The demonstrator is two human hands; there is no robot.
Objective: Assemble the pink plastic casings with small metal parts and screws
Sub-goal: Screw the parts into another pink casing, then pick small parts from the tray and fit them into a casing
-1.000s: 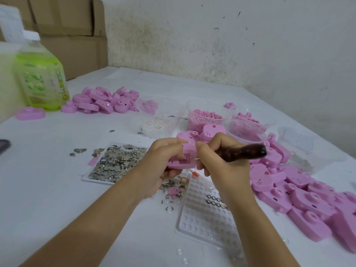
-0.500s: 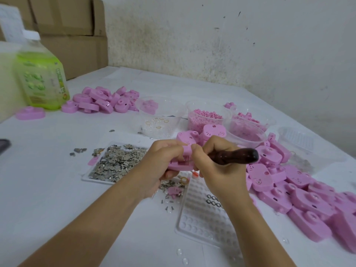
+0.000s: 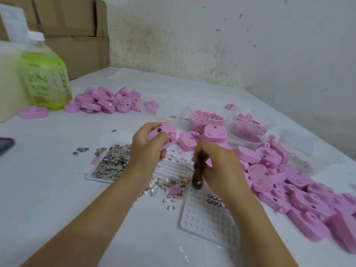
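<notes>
My left hand grips a pink plastic casing, tilted and lifted a little above the table. My right hand holds a dark wooden-handled tool; its handle end points down toward me and its thin metal shaft points left, apart from the casing. Under the hands lie a clear dimpled tray with a few dark rings and loose small metal parts. A tray of small metal plates sits to the left.
A large heap of pink casings fills the right side; a smaller pile lies at the back left. Clear tubs of pink bits stand behind the hands. A green bottle and cardboard boxes stand far left.
My left hand has lifted the casing up and to the left, away from the tool. My right hand has swung the tool so its handle points down instead of to the right.
</notes>
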